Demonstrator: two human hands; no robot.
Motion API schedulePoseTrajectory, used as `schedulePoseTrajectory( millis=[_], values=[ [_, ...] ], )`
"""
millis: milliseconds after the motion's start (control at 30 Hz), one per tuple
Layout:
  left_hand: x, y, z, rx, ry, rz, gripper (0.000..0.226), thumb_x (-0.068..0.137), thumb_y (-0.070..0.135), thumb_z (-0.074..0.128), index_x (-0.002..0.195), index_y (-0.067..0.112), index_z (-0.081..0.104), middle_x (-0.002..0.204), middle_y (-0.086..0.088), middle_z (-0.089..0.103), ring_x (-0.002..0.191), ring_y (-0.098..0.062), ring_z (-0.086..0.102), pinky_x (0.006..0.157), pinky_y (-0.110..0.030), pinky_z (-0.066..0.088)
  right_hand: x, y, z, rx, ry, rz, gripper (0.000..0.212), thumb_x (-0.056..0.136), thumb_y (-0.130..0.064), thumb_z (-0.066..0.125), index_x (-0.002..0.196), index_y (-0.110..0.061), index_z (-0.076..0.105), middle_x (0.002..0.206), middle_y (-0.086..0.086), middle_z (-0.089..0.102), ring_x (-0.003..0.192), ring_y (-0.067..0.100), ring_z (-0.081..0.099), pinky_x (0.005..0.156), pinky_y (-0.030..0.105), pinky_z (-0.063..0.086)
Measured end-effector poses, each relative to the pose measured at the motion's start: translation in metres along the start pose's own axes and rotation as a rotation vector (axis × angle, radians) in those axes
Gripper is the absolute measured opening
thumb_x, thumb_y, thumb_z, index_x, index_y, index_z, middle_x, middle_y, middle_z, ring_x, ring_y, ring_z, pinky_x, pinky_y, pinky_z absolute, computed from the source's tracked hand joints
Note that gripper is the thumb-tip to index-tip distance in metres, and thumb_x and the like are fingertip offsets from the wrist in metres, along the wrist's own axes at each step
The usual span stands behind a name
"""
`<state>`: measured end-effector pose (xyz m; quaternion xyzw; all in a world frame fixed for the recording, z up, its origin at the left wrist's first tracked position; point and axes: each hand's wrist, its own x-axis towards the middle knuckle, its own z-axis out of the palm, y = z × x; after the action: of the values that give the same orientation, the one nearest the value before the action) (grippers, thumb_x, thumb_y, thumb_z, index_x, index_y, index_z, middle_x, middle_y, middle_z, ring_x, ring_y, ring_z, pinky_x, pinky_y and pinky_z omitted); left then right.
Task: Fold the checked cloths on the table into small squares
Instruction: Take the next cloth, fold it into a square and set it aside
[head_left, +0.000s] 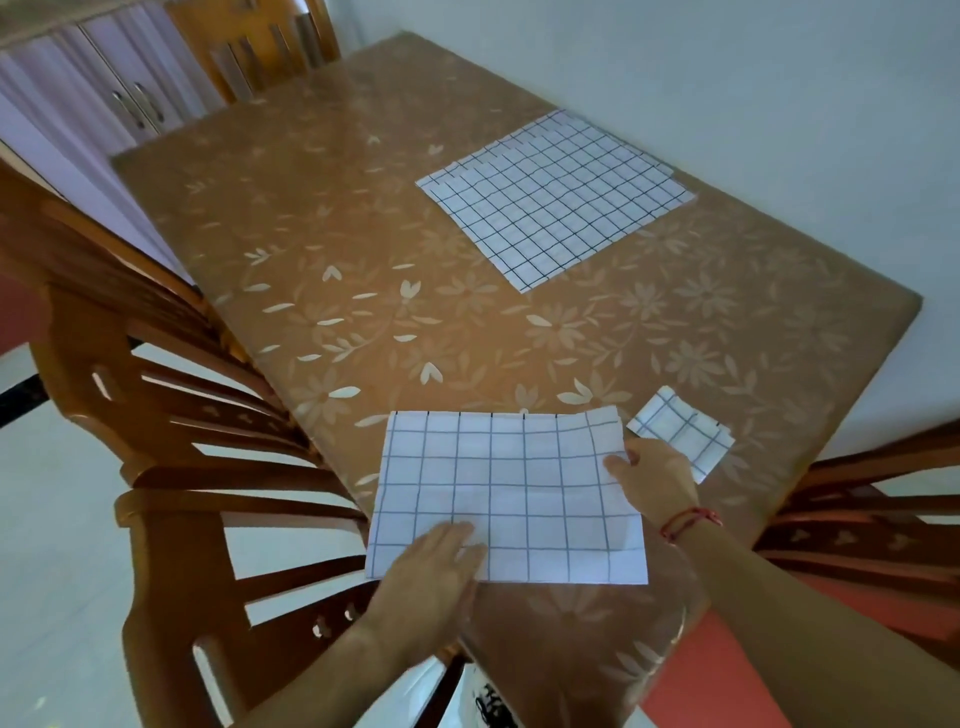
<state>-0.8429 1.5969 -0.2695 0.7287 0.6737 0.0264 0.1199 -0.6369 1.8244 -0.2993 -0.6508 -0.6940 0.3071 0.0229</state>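
Two hands work one half-folded cloth at the near edge of the bench: left hand flat, fingers straight, pressing its near-left part; right hand pinching its right edge. Finished small square lies just right of it, larger stack well beyond. Judged mid-fold; next move likely carries the right edge leftward, grid lines matched, then creases.

bare table centre, chairs flanking
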Motion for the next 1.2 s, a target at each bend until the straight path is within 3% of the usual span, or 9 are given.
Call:
schedulePoseTrajectory(
  millis=[67,133,200,500,600,733,867,1067,1200],
  values=[
    [-0.009,0.010,0.017,-0.010,-0.045,0.040,0.038,0.076,0.032,0.073,0.113,0.022,0.068,0.124,-0.005,0.065,0.114,-0.020,0.062,0.094,-0.033,0.053,-0.002,-0.006,-0.003,0.041,-0.030,0.019,0.011,0.088,-0.029,0.062,0.087,-0.019,0.066,0.074,-0.004,0.056,0.070,0.016,0.054,0.058,0.025,0.039],
    [-0.013,0.017,0.031,0.033,-0.071,0.064,0.039,0.075,0.034,0.074,0.113,0.022,0.069,0.128,-0.006,0.064,0.118,-0.022,0.061,0.094,-0.035,0.053,-0.008,-0.007,-0.003,-0.009,-0.011,-0.017,0.039,0.087,-0.035,0.064,0.124,-0.021,0.061,0.097,0.000,0.062,0.087,0.019,0.058,0.072,0.028,0.047],
    [-0.014,0.021,0.040,0.047,-0.093,0.062,0.040,0.074,0.035,0.075,0.111,0.022,0.071,0.130,-0.006,0.062,0.120,-0.023,0.059,0.093,-0.036,0.053,-0.020,-0.008,-0.002,-0.143,0.087,-0.149,0.054,0.085,-0.036,0.066,0.134,-0.018,0.052,0.114,0.009,0.056,0.099,0.027,0.058,0.082,0.038,0.051],
    [-0.018,0.023,0.059,0.068,-0.184,-0.028,0.053,0.068,0.034,0.076,0.118,0.018,0.068,0.135,-0.012,0.058,0.123,-0.029,0.057,0.091,-0.043,0.054,-0.106,0.003,0.044,-0.559,-0.179,-0.476,0.068,0.084,-0.059,0.045,0.143,-0.025,0.040,0.147,0.014,0.034,0.131,0.030,0.038,0.100,0.042,0.040],
    [-0.019,0.028,0.060,0.112,-0.201,-0.015,0.059,0.068,0.036,0.075,0.121,0.011,0.067,0.137,-0.015,0.056,0.125,-0.030,0.056,0.092,-0.046,0.053,-0.114,0.001,0.049,-0.615,-0.196,-0.560,0.064,0.082,-0.049,0.050,0.140,-0.023,0.045,0.148,0.019,0.037,0.134,0.035,0.039,0.099,0.046,0.042],
    [-0.019,0.033,0.058,0.126,-0.219,-0.077,0.069,0.076,0.040,0.071,0.131,0.002,0.058,0.143,-0.016,0.050,0.131,-0.032,0.049,0.098,-0.049,0.049,-0.114,0.001,0.053,-0.644,-0.123,-0.665,0.048,0.071,-0.026,0.075,0.118,-0.017,0.068,0.126,0.021,0.061,0.111,0.035,0.062,0.079,0.045,0.056],
    [-0.013,0.039,0.061,0.161,-0.220,-0.080,0.065,0.096,0.035,0.042,0.148,-0.001,0.028,0.158,-0.018,0.020,0.146,-0.033,0.021,0.115,-0.053,0.025,-0.113,-0.001,0.056,-0.638,-0.106,-0.711,0.046,0.073,-0.024,0.075,0.117,-0.015,0.068,0.128,0.020,0.060,0.114,0.035,0.061,0.083,0.045,0.056],
    [-0.012,0.043,0.054,0.097,-0.174,-0.079,0.059,0.089,0.034,0.062,0.138,0.003,0.051,0.145,-0.015,0.047,0.137,-0.028,0.042,0.107,-0.045,0.041,-0.131,0.000,0.068,-0.579,-0.172,-0.817,0.059,0.081,-0.025,0.062,0.138,-0.009,0.054,0.146,0.018,0.047,0.135,0.032,0.046,0.105,0.046,0.045],
    [-0.018,0.039,0.061,0.168,-0.211,-0.038,0.058,0.099,0.029,0.025,0.148,0.000,0.030,0.156,-0.018,0.026,0.146,-0.030,0.020,0.116,-0.048,0.026,-0.141,-0.002,0.078,-0.586,-0.203,-0.861,0.061,0.091,-0.031,0.040,0.147,-0.006,0.040,0.154,0.014,0.035,0.144,0.028,0.031,0.113,0.047,0.034]
  ],
)
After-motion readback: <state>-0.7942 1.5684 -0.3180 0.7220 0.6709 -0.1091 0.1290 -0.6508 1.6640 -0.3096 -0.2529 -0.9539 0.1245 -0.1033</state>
